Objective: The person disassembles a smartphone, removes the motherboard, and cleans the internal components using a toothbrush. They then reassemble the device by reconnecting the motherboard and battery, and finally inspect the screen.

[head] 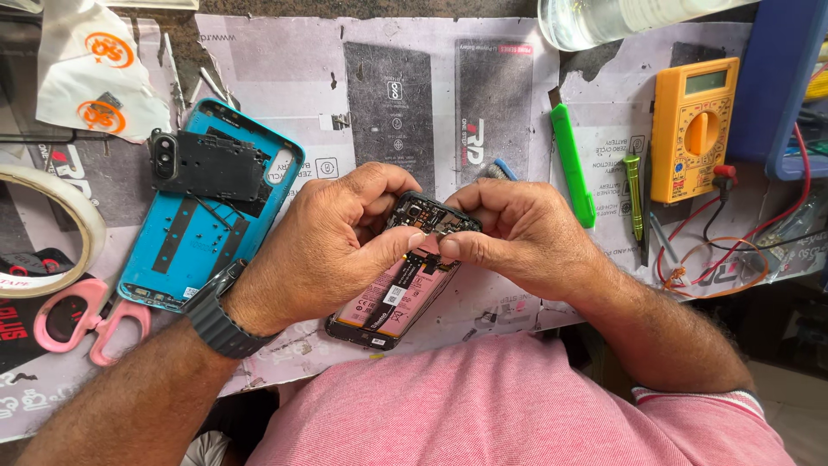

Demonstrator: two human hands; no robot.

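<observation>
While the left hand and right hand grip the opened phone with closed fingers, its upper end at twelve o'clock stays largely hidden.

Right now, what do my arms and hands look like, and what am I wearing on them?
Both hands are bare, no gloves or rings visible. The left hand has a dark grey ribbed-band wristwatch at its wrist. The right hand leads up to a short pink sleeve with striped cuff.

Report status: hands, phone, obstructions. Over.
Left hand and right hand both pinch the opened phone at its top end. Blue back cover lies apart, left. Nothing blocks.
</observation>
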